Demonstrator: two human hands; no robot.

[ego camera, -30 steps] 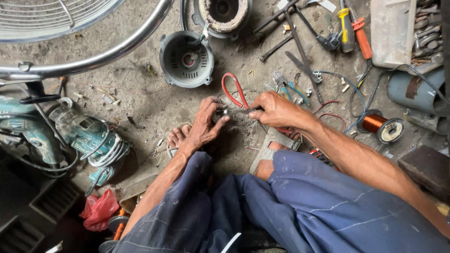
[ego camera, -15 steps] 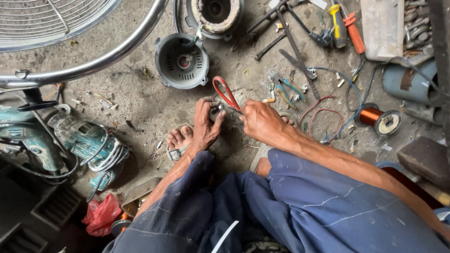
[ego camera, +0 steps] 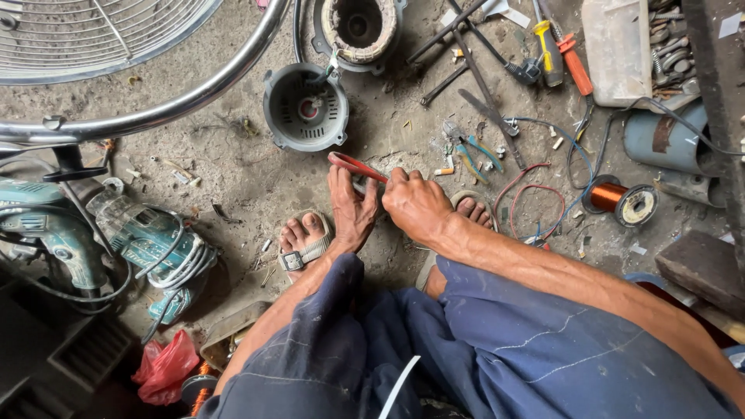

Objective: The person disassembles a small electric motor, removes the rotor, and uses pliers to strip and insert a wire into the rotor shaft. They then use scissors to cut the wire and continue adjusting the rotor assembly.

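Red-handled pliers [ego camera: 355,165] now lower, both hands' grip closed on them, left hand [ego camera: 351,209], right hand [ego camera: 417,203].

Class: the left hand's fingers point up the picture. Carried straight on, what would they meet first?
Likely the grey round motor cover, past bare floor; the left hand already touches red-handled pliers. Depth is unclear.

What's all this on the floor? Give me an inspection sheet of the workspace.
Surface: dusty concrete floor.
Job's things: red-handled pliers between both hands.
Clutter: grey motor cover, copper wire spool, screwdrivers, teal power tools, red bag.
Hands: left hand and right hand on the pliers; what they grip is hidden.
Cables: red and blue wires; tool cord.
Surroundings: fan guard, sandalled feet.
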